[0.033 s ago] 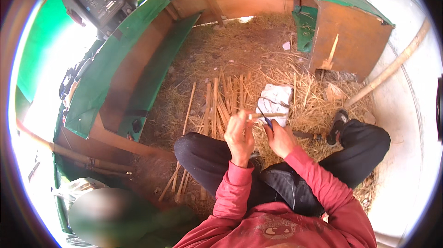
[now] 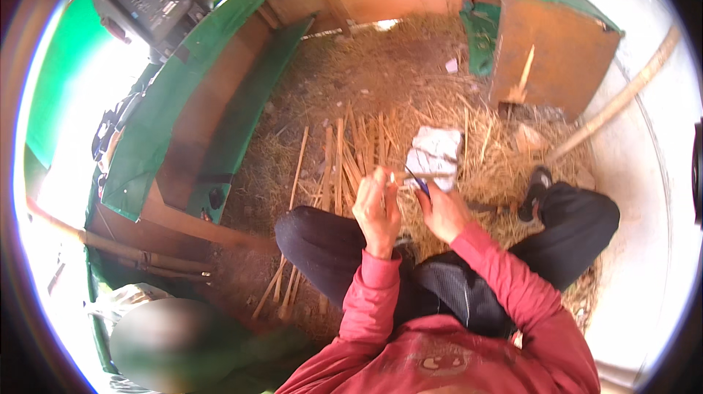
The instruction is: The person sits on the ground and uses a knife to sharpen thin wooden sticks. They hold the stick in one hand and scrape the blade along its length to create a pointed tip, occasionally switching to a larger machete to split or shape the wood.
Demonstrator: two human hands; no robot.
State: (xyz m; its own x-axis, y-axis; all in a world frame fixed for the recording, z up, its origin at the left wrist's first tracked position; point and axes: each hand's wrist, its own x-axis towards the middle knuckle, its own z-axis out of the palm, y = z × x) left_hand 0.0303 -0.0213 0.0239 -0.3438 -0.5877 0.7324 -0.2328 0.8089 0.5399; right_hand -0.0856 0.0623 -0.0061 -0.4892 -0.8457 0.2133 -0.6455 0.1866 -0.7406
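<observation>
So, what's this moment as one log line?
Left hand: holds slim tan stick | right hand: grips blue-handled knife | nearby: white squarish slab on yellow straw

Two hands (image 2: 377, 212), one blue-handled knife (image 2: 422, 187)

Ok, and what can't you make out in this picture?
All in the head view:
Knife: the back of its handle is hidden inside the right hand.
Stick: its left end is too small and blurred at the left hand to tell where it stops.
Round shape, lower left: smeared by blur.
Black object: cut off by the right edge.
</observation>
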